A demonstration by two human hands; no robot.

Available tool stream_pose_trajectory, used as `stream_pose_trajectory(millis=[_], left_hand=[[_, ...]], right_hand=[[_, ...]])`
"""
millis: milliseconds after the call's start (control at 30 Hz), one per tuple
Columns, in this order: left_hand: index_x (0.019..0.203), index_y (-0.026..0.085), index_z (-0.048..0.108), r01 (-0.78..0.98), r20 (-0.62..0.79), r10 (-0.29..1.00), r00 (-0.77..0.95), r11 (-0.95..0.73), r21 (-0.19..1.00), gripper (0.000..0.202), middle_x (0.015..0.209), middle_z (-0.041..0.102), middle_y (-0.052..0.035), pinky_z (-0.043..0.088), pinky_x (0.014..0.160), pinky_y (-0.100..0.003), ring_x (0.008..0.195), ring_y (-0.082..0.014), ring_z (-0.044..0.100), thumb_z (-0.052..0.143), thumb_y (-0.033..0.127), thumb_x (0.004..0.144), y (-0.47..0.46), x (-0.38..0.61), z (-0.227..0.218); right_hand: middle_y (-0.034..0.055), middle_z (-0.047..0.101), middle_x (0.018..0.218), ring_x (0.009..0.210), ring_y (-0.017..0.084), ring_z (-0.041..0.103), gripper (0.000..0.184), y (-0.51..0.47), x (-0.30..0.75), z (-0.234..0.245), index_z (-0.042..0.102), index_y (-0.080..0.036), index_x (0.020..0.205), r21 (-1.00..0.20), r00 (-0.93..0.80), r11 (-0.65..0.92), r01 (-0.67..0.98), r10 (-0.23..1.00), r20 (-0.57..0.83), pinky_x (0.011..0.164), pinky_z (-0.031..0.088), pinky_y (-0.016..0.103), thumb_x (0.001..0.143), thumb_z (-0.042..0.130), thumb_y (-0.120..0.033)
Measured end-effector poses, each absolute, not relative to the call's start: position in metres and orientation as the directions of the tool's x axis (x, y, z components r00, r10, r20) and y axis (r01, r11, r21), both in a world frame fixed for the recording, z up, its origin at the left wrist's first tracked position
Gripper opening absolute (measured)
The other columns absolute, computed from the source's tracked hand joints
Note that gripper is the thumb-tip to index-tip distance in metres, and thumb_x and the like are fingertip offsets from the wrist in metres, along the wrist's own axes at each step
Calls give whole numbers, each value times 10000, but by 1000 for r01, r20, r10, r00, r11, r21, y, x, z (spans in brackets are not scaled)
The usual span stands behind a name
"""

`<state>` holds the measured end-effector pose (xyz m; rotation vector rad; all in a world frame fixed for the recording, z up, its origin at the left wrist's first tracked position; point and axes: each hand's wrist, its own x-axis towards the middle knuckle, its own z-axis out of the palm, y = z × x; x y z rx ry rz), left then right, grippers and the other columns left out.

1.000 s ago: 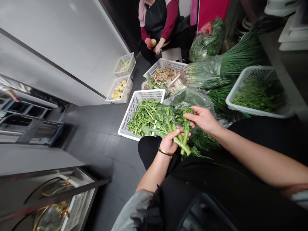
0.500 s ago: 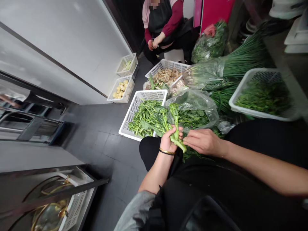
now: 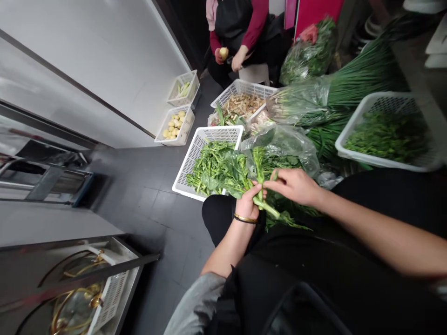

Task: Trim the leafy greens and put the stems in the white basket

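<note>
My left hand (image 3: 249, 201) is closed around a few flowering green stalks (image 3: 259, 170), thick stems with bud-like tops. Their pale cut ends point down toward my lap. My right hand (image 3: 292, 185) is pinched close to the stalks, its fingertips almost at my left fingers. A small dark green leafy bit (image 3: 275, 176) shows between its fingers. Just beyond my left hand, a white slotted basket (image 3: 185, 173) holds a heap of similar green stalks (image 3: 213, 167). Beside it lies an open clear plastic bag (image 3: 296, 144) with more leafy greens, partly hidden behind my right hand.
A co-worker (image 3: 233, 28) sits opposite, holding a peeled potato (image 3: 224, 53). Nearby are a basket of peelings (image 3: 244, 104), a basket of potatoes (image 3: 174, 125), bagged long green stalks (image 3: 363, 77) and a tub of greens (image 3: 384, 139). A metal rack (image 3: 139, 265) stands on the left.
My right hand has shifted up from beside the stem ends to nearer the upper stalks, and a green bit shows in its fingers. The co-worker's hands have parted, showing a potato.
</note>
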<state>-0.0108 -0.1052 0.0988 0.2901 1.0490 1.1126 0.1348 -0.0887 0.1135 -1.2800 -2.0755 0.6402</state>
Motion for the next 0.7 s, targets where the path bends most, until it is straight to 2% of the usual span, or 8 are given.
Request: stream_pose_trajectory(millis=[100, 200, 267, 367, 433, 533, 600, 700], left_hand=[[756, 117, 583, -558, -538, 841, 58, 475, 680, 254, 638, 627, -11, 417, 517, -193, 514, -84, 567, 743, 153, 562, -108, -4, 98], [742, 123, 572, -612, -573, 817, 66, 487, 623, 224, 613, 618, -3, 427, 526, -193, 502, -78, 556, 727, 153, 583, -107, -6, 97], [738, 133, 557, -642, -588, 806, 74, 490, 590, 210, 624, 629, -10, 433, 526, -191, 503, -78, 556, 712, 138, 597, -105, -12, 97], [759, 143, 547, -632, -581, 794, 177, 544, 551, 209, 661, 655, -35, 440, 516, -196, 512, -92, 567, 695, 133, 612, -105, -21, 96], [773, 143, 552, -613, -552, 792, 260, 577, 540, 194, 662, 657, -45, 445, 512, -205, 510, -103, 570, 680, 146, 628, -108, -21, 95], [771, 133, 560, -572, -529, 785, 322, 607, 551, 158, 652, 654, -51, 449, 502, -214, 490, -105, 561, 658, 154, 648, -111, -17, 96], [756, 129, 560, -558, -534, 778, 330, 617, 555, 133, 652, 652, -53, 449, 494, -216, 484, -105, 557, 643, 154, 655, -111, -14, 97], [738, 135, 552, -578, -555, 772, 309, 616, 536, 121, 695, 663, -61, 444, 482, -211, 502, -107, 568, 628, 144, 645, -111, -13, 100]], right_hand=[[-8, 474, 504, 455, 92, 371, 417, -74, 134, 111, 489, -180, 554, -603, -293, 389, 696, 921, 256, 477, 251, 247, 848, 498, -475], [25, 534, 588, 515, 107, 434, 372, -84, 134, 109, 540, -180, 596, -426, -474, 662, 617, 745, 470, 515, 270, 261, 905, 401, -333], [28, 568, 625, 543, 112, 475, 347, -98, 144, 105, 578, -193, 645, -377, -645, 795, 474, 606, 466, 528, 294, 261, 912, 403, -329], [21, 572, 571, 482, 117, 470, 326, -103, 172, 97, 598, -203, 650, -490, -724, 712, 503, 657, 211, 462, 276, 263, 796, 578, -493], [23, 584, 562, 457, 123, 478, 360, -92, 186, 95, 635, -196, 715, -616, -629, 516, 595, 776, 42, 431, 272, 257, 686, 660, -554], [16, 619, 607, 489, 129, 538, 381, -67, 185, 101, 643, -183, 868, -861, -469, 160, 483, 877, -100, 466, 358, 244, 756, 577, -541], [-4, 590, 553, 469, 118, 527, 335, -56, 171, 108, 612, -175, 778, -932, -393, 34, 361, 912, -119, 483, 385, 239, 805, 525, -498], [-2, 550, 525, 479, 110, 499, 298, -59, 149, 110, 545, -178, 621, -880, -232, 187, 436, 969, 91, 503, 374, 241, 812, 537, -407]])
